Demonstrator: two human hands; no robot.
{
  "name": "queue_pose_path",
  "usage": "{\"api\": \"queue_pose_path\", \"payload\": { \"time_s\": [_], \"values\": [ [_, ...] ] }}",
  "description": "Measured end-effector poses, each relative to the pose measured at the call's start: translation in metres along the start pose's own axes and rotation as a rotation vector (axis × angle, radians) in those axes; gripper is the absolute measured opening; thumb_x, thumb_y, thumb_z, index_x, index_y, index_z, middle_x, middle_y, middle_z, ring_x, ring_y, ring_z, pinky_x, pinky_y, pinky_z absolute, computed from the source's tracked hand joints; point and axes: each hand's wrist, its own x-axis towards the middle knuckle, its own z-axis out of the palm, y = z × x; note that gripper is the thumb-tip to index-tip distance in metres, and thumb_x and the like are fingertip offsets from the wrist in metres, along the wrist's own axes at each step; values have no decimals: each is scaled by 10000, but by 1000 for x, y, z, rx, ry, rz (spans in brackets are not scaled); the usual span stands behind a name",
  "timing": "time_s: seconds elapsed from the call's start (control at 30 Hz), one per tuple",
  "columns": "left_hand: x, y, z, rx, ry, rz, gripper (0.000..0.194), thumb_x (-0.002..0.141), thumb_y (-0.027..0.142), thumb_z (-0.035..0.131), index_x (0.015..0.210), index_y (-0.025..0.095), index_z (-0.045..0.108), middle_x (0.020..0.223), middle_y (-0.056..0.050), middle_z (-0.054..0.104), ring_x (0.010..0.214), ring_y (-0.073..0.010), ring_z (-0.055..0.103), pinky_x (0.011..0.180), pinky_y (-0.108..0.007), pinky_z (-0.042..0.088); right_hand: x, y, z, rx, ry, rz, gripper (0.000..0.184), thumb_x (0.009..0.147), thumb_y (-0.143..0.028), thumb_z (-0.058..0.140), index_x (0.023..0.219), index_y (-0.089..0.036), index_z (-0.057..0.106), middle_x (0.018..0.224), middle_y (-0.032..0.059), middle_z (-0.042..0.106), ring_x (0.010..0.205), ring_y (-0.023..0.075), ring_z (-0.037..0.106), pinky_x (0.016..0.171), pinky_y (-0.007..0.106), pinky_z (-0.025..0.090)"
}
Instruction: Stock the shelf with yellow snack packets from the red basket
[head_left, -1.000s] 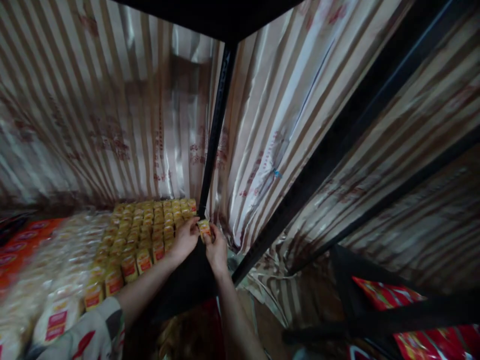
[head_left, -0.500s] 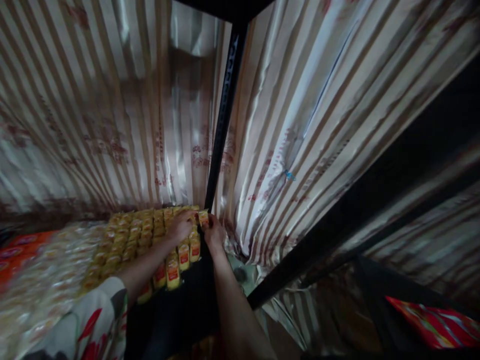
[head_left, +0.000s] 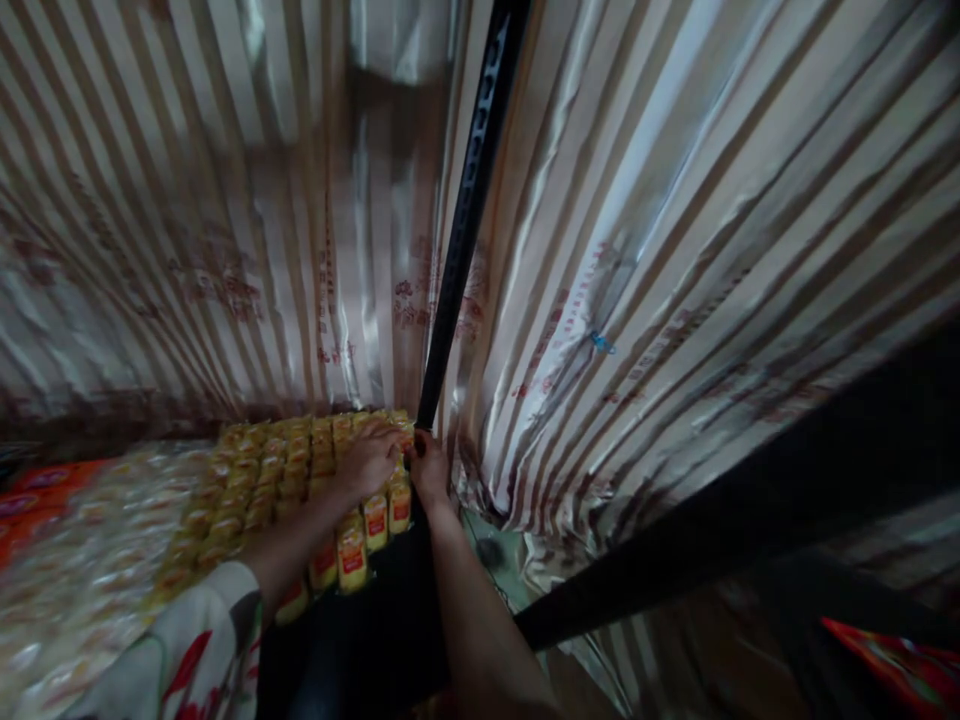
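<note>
Rows of small yellow packets with red labels fill the back of a dark shelf. My left hand rests on the rightmost rows, fingers curled over the packets near the back corner. My right hand is beside it, against the foot of the black upright post, fingers bent and pressed at the end of the row. Whether either hand grips a single packet is hidden by the fingers. A floral sleeve covers my left forearm.
Striped shiny curtain fabric hangs behind and to the right of the shelf. Pale wrapped packs and orange packs lie to the left. A black shelf beam crosses lower right, with a red packet below.
Both hands moved toward the back corner by the post. The small yellow packet held between them a second ago is no longer visible apart from the rows. The view tilted upward.
</note>
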Motion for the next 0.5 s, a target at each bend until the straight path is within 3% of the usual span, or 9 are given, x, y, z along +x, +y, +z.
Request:
{"api": "queue_pose_path", "payload": {
  "time_s": [0.2, 0.5],
  "values": [
    [0, 2, 0, 37, 15, 78, 313, 836, 117, 403, 1004, 191, 656, 1125, -43, 663, 1103, -166, 547, 1094, -396, 289, 2, 9, 6, -124, 17, -11, 374, 780, -156, 529, 1144, -170, 615, 1029, 95, 657, 918, 191, 611, 854, 299, 459],
    [2, -3, 7, 47, 20, 33, 322, 831, 132, 408, 1046, 194, 639, 1162, -58, 643, 1143, -171, 516, 1083, -411, 308, 11, 13, 7, -168, -50, 26, 351, 777, -191, 568, 1121, -210, 635, 988, 55, 688, 864, 157, 637, 782, 233, 474]
  ]
}}
